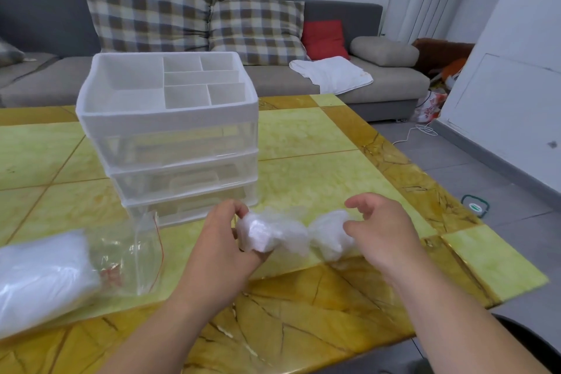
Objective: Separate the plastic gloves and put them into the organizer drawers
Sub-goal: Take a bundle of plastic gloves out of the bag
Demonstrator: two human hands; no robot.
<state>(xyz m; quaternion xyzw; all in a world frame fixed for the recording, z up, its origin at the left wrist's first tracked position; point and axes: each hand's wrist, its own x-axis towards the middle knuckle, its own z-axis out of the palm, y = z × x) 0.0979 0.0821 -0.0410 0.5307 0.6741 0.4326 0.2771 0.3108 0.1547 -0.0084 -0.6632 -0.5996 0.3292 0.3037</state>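
— Where are the gloves?
— A crumpled wad of gloves (273, 232) lies between the hands, over the near part of the table (318, 143). The left hand (220, 243) pinches one end with curled fingers. The right hand (382, 234) has its thumb on the other end and its forefinger lifted; I can't tell whether it grips.
— And the containers?
— The organizer (173, 136) stands just behind, its three clear drawers (188, 182) shut, with a divided tray (170, 117) on top. A clear bag (121, 255) on the left holds a white stack (42, 276).
— The room?
— The table is yellow marbled; beyond it stands a grey sofa (379, 82) with checked cushions (258, 27).
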